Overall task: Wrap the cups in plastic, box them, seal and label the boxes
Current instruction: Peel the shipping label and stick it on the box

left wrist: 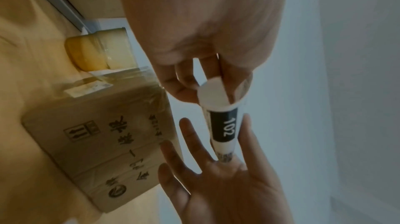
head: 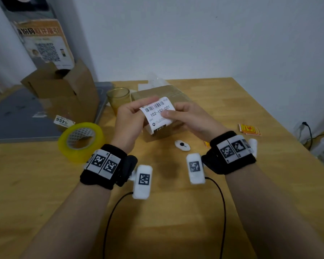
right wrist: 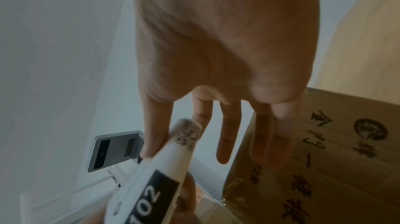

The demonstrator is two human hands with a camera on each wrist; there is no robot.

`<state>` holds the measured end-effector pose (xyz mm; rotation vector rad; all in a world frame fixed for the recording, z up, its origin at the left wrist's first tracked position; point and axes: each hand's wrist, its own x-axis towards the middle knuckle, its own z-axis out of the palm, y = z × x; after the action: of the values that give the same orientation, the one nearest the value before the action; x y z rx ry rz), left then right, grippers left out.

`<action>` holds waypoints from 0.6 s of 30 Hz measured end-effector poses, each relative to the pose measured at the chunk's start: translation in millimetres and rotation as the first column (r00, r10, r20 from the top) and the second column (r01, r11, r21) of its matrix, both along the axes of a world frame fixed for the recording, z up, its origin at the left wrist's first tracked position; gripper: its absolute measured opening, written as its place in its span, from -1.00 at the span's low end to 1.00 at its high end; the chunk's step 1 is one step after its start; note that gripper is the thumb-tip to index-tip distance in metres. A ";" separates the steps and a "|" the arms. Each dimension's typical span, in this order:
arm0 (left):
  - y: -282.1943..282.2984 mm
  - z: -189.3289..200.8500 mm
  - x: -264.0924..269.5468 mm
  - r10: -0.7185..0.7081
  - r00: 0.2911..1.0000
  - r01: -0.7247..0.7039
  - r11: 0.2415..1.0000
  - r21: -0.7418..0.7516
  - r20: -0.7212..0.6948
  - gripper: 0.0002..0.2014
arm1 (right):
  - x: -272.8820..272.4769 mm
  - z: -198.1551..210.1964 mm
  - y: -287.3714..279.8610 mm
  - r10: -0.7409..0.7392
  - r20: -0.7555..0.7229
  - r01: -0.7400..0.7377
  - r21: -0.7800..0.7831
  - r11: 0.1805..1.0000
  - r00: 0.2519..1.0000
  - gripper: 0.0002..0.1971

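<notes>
taped box (head: 158,94) — empty cup (head: 118,98) beside

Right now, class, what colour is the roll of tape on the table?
Yellow, see-through; the roll of tape shows best in the head view.

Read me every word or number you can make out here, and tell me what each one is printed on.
"102-102-C01": shipping label, held by left hand and right hand.
"102": the label's black band.
"4466", seen upside down: small tag by the tape roll.
Chinese print on the sealed box, the poster, red stickers: not readable.
</notes>
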<state>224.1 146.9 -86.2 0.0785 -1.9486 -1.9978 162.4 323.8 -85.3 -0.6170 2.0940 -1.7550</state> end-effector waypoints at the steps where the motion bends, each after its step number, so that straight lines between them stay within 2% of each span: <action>1: -4.7 1.0 -0.8 -0.017 1.000 0.017 1.000 0.012 0.007 -0.67 | -4.4 -0.7 -4.5 -0.019 -0.017 0.019 -0.033 0.999 1.000 -0.65; 3: -12.5 3.5 -2.5 -0.037 0.999 0.037 0.999 0.037 0.018 -0.64 | -12.4 -0.6 -11.3 -0.054 -0.069 0.049 -0.074 0.996 0.996 -0.80; 5: -17.7 4.9 -6.7 -0.043 0.999 0.041 0.995 0.095 0.022 -0.62 | -21.1 -0.9 -15.9 -0.066 -0.103 0.053 -0.123 0.991 0.992 -0.78; 9: -22.3 7.6 -18.5 -0.039 0.999 0.035 0.992 0.124 0.024 -0.59 | -29.7 1.3 -24.4 -0.056 -0.054 0.043 -0.227 0.973 0.997 -0.80; 13: -21.5 8.2 -27.4 -0.038 0.999 0.038 0.999 0.002 0.015 -0.84 | -34.4 -1.2 -27.7 -0.100 -0.036 0.085 -0.293 0.952 0.994 -0.85; 15: -21.7 6.3 -31.8 -0.044 0.999 0.045 0.997 -0.055 0.008 -0.83 | -38.2 -2.9 -24.4 -0.111 -0.086 0.085 -0.261 0.962 0.990 -0.75; 18: -22.6 3.4 -36.6 -0.040 0.999 0.037 0.985 -0.171 -0.013 -0.75 | -40.9 -1.9 -19.8 -0.120 -0.168 0.098 -0.134 0.986 0.978 -0.62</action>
<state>187.6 124.3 -82.8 -0.0184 -2.1166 -1.8399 121.5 304.0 -87.2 -0.7277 2.1834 -1.9705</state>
